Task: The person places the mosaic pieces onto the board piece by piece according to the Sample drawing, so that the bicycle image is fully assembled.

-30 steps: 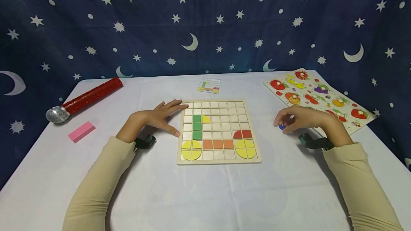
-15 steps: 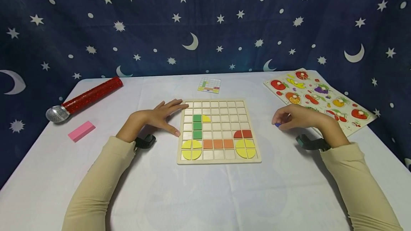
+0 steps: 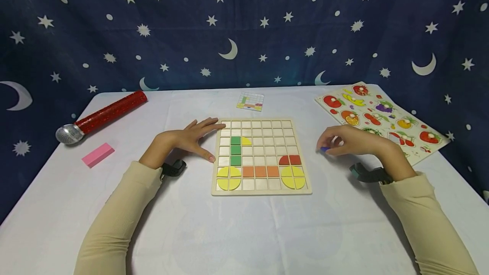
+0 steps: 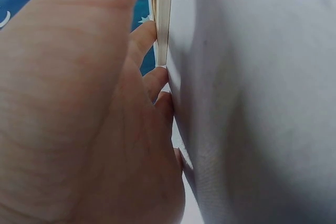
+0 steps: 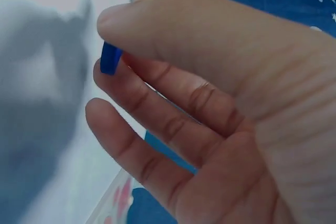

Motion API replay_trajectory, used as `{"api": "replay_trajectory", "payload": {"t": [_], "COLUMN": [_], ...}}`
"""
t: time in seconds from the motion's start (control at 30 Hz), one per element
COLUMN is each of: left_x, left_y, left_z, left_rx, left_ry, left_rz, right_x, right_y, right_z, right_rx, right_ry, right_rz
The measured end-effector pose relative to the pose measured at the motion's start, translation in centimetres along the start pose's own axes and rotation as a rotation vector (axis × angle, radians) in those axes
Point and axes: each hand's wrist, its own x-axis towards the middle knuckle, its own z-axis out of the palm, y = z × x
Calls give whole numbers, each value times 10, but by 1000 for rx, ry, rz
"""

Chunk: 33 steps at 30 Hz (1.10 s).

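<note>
A wooden grid board (image 3: 263, 185) lies mid-table, with green square tiles (image 3: 235, 150), orange tiles (image 3: 260, 172), red tiles (image 3: 294, 160) and yellow quarter-round tiles (image 3: 293, 177) in its cells. My left hand (image 3: 186, 140) rests at the board's left edge, fingers spread and thumb touching the frame. To the right of the board, my right hand (image 3: 349, 140) pinches a small blue tile (image 5: 109, 58) between thumb and fingers, just above the cloth. Most of that tile is covered by the fingers, so its full outline cannot be told. Behind the board lies a small pattern card (image 3: 250, 101).
At the back right, a fruit puzzle board (image 3: 382, 118) lies partly behind my right hand. A red toy microphone (image 3: 107, 116) and a pink block (image 3: 97, 155) are on the left side. White cloth (image 3: 244, 232) covers the table; a starry curtain (image 3: 183, 24) hangs behind.
My right hand has moved a little to the left, toward the board, carrying the blue tile. My left hand stays in place at the board's edge.
</note>
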Motion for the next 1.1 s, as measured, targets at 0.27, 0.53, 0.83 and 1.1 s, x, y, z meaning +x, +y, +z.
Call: {"api": "replay_trajectory", "payload": {"t": [0.27,0.53,0.83,1.1], "left_x": [1,2,3,3], "left_y": [0,1,1,1], "left_z": [0,1,1,1], "left_rx": [9,10,18,17], "left_ry": [2,13,9,2], "left_rz": [-2,-1,-10,-7], "right_x": [4,17,22,24], "right_y": [-20,-38,-56,-82], "right_z": [4,21,34,50], "right_rx": [-53,-82,-68,-79], "right_ry": [-11,-52,-72,-89], "right_rz": [-95,-140,-206,-202]}}
